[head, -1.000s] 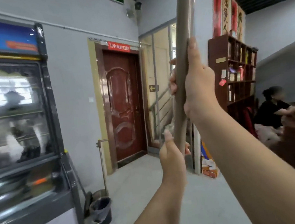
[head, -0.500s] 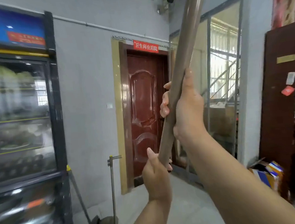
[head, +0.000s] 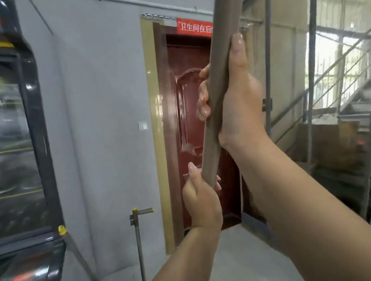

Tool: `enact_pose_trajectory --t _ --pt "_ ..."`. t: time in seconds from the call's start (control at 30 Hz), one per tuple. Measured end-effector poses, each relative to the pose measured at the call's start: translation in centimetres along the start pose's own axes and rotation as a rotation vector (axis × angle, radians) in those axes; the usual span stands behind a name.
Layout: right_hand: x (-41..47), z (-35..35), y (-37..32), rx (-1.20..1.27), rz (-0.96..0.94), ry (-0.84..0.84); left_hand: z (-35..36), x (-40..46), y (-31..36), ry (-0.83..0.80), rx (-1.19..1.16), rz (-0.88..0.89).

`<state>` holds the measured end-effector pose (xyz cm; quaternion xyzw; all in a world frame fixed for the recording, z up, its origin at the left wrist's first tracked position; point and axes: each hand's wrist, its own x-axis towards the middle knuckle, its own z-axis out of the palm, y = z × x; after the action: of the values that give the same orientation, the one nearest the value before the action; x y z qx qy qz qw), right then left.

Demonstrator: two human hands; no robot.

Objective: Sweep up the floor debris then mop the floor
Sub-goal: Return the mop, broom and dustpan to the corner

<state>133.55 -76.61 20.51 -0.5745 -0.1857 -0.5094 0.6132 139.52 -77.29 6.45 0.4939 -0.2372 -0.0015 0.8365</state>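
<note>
Head view: both hands clenched round brown pole (head: 219, 97), right hand (head: 237, 104) high, left hand (head: 202, 202) low. Pole near upright at centre, head out of frame; mop or broom, cannot tell. Risk: top end swinging into red door (head: 184, 118) or glass partition (head: 341, 82) while turning. Pole smooth, round, matte. Metal-handled dustpan (head: 140, 245) standing by grey wall (head: 102, 125).

Pole (head: 215, 97): top end cut off by the upper edge; lower end hidden behind the left hand (head: 202, 202).
Red sign (head: 193, 27): right part hidden behind the pole.
Display fridge (head: 8, 155): contents blurred, cut off at the left edge.
Right hand (head: 235, 95): fingers mostly hidden behind the pole.
</note>
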Motion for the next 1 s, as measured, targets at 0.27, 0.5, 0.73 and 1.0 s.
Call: enact_pose_trajectory --t 0.27,0.5,0.73,1.0 --pt "10.8 -10.8 12.0 0.041 0.006 -0.025 9.0 14.0 -10.8 0.087 -0.015 -0.050" --pt "19.8 -17.9 27.2 0.037 0.052 0.034 12.5 27.7 -22.6 0.019 0.034 -0.013" --pt "29.0 -20.6 40.5 0.044 0.150 0.012 13.9 41.1 -30.7 0.051 0.017 -0.050" --pt "38.1 -23.9 55.0 0.263 0.210 -0.123 14.8 55.5 -38.5 0.214 0.126 0.067"
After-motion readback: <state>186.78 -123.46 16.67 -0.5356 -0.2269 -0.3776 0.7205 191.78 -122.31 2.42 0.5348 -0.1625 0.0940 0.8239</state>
